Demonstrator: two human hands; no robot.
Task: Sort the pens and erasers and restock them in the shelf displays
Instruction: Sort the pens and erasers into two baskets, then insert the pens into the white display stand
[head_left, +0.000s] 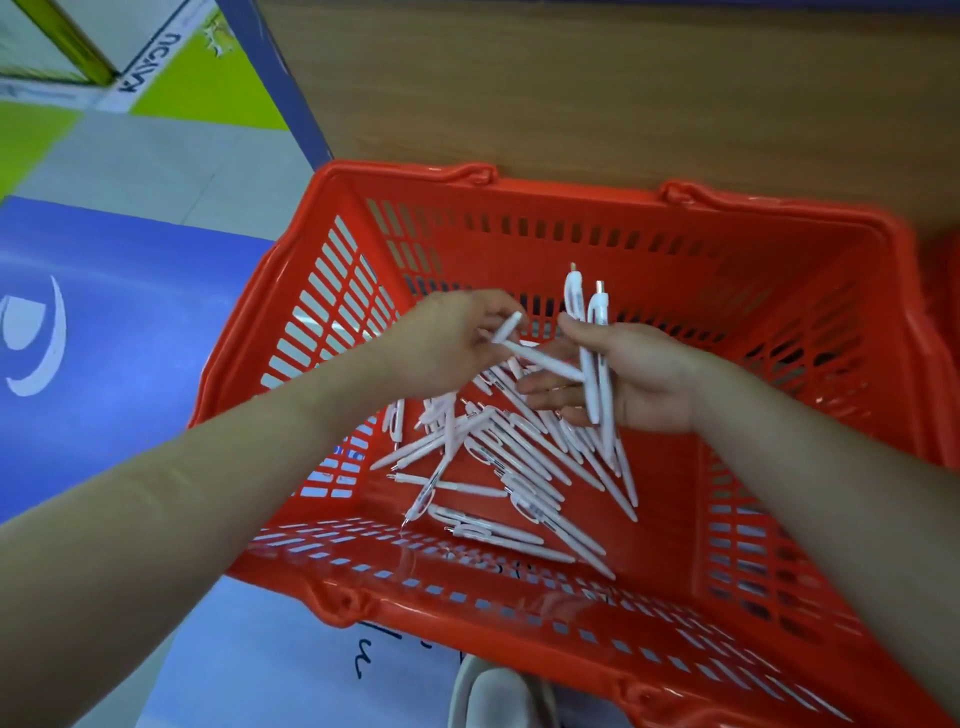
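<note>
- L hand (447, 338) pinches one white pen (540, 359) by its end w/ the fingertips. The pen's other end reaches over to my R palm.
- R hand (623, 379) grips two pens (597, 317) upright btwn thumb and palm, clip ends up. Its lower fingers are spread loose.
- Step, I reckon: feeding pens one at a time into the R bundle. Lay the new one alongside the two, same end up, and close the R fingers before L lets go, else the bundle prob. fans out and drops.
- Rest of the pens (509, 467) lie in a loose heap on the bottom of the red basket (727, 270), right under both hands. No erasers visible.
- Blue mat (104, 338) left of the basket, wood panel (571, 78) behind it. Shelf displays not in view.
</note>
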